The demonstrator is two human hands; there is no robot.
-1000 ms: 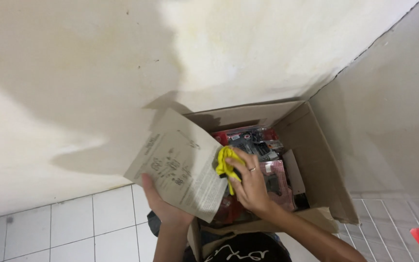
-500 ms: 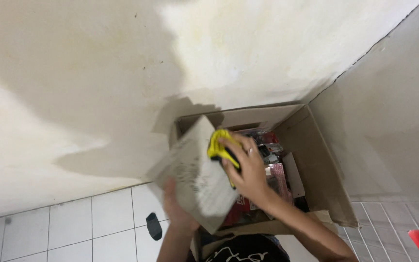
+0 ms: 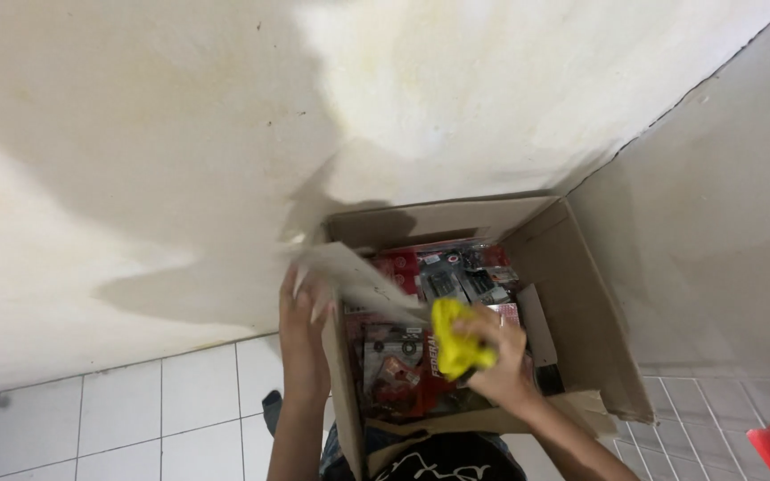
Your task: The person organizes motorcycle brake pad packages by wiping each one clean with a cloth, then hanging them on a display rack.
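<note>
The left hand (image 3: pixel 303 313) holds a sheet of paper (image 3: pixel 358 281) at the left edge of an open cardboard box (image 3: pixel 581 303), with the fingers closed on the sheet. The paper is blurred; its long axis seems to run from the left hand toward the lower right, over the box. The right hand (image 3: pixel 496 356) is clamped on a yellow packet (image 3: pixel 452 343) above the middle of the box. The packet is crumpled in the fist, so its direction cannot be told. Inside the box lie red and black packages (image 3: pixel 443 267). The box stands against a cream wall (image 3: pixel 314 107) on a white tiled floor (image 3: pixel 135 419). The 2 hands are apart.
</note>
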